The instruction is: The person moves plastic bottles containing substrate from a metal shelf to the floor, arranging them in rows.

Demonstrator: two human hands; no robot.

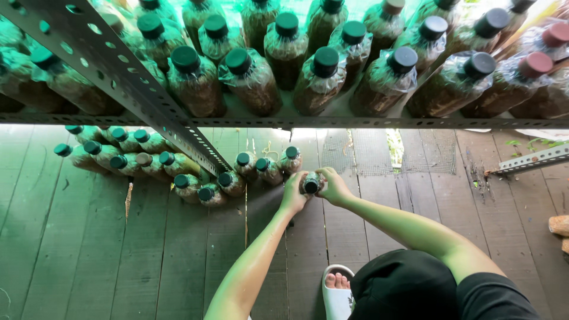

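While gripped: capped bag (pixel 311 185), left hand (pixel 293 195), right hand (pixel 335 188).

Capped bag (pixel 310 185) mostly hidden between hands

Daylight pours in from the top, and a green cast sits heavy over the left half of the plank floor (pixel 89 249). Glare bounces off the plastic on the bagged bottles (pixel 320 77) up on the rack. It's darker under the shelf rail (pixel 355 123). Edges bend with wide-lens distortion, but the focus is pretty sharp around my fingers.
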